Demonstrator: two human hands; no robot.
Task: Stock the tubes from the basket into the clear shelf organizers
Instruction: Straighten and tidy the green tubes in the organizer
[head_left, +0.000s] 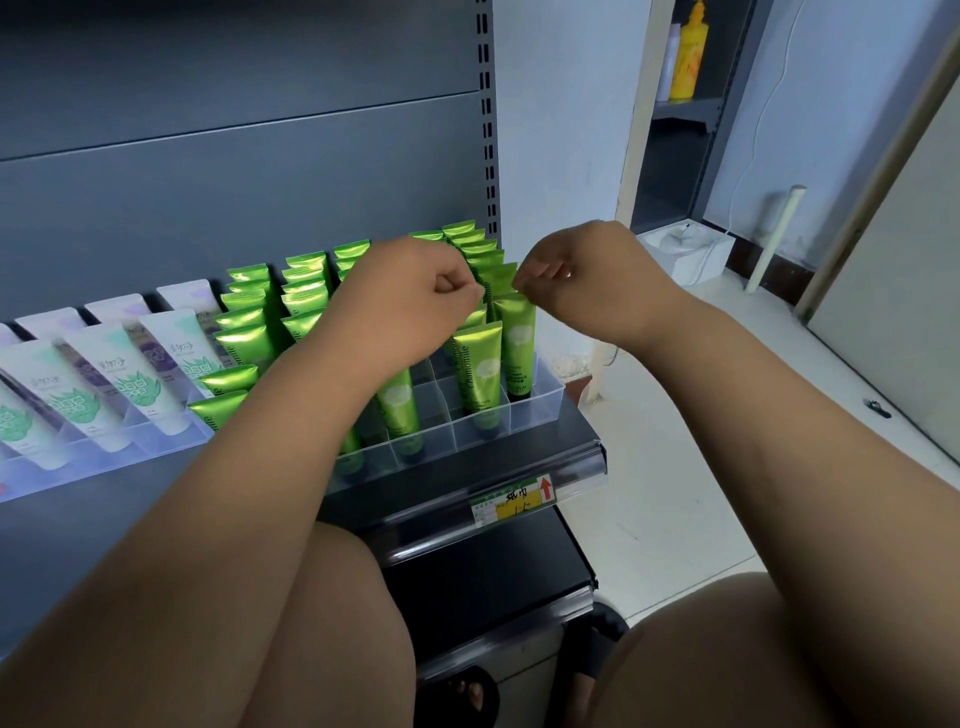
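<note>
Green tubes (291, 306) stand cap-down in rows in a clear organizer (540, 400) on the dark shelf (582, 436); some front cells hold none. Right hand (582, 280), fingers curled, pinches the crimped top of the end tube (517, 332) in the column at the organizer's 3 o'clock side. Left hand (415, 301), also curled, thumb and forefinger pinched on the top edge of the next tube (488, 288), just at 9 o'clock of the right hand's fingertips. The hands are near each other, not touching. Both forearms reach in from 6 o'clock over bare knees. At 9 o'clock of the green rows, white tubes (171, 374) with green and purple print lean in a second clear tray (104, 462). On the shelf's front rail, 6 o'clock of the organizer, is a yellow price label (514, 501) with a red arrow. At 1 o'clock, well apart, are a yellow bottle (691, 52) on another rack and a white box (685, 249) on the floor.
</note>
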